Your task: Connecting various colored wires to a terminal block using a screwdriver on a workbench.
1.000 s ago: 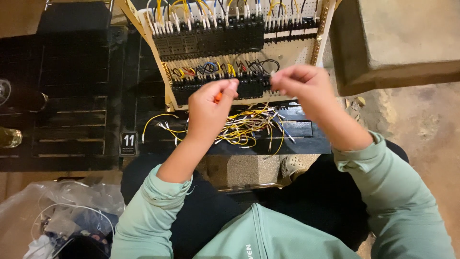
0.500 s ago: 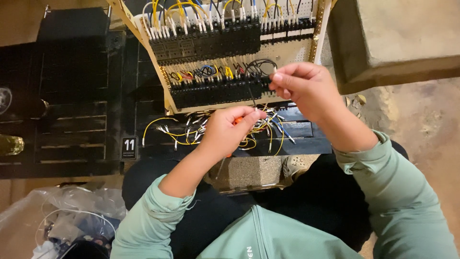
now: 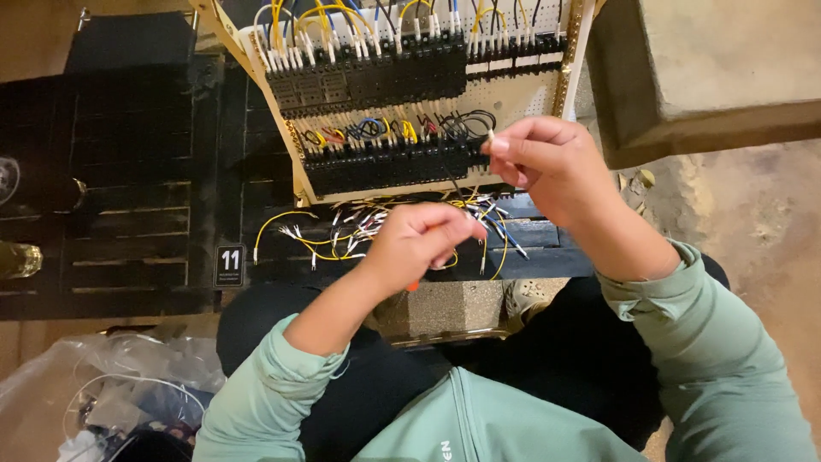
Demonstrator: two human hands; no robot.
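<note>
Looking down from the head camera, the right hand [image 3: 547,167] is up near the pale board with rows of black wire blocks [image 3: 385,94]. Its thumb and fingers pinch the white tip of a thin dark wire [image 3: 453,184], just beside the lower row of blocks. The wire hangs down toward the left hand [image 3: 423,239].

The left hand is curled shut around a small orange tool [image 3: 413,287]; only a bit of orange peeks out under the hand. It sits over a messy pile of loose yellow, white and blue wires [image 3: 342,231] lying on a dark slatted crate [image 3: 128,171]. A crinkly clear plastic bag [image 3: 111,385] lies at the bottom left.

The pinched tip could slip, because the grip on it is so small. The wire could also snag in the pile below.
</note>
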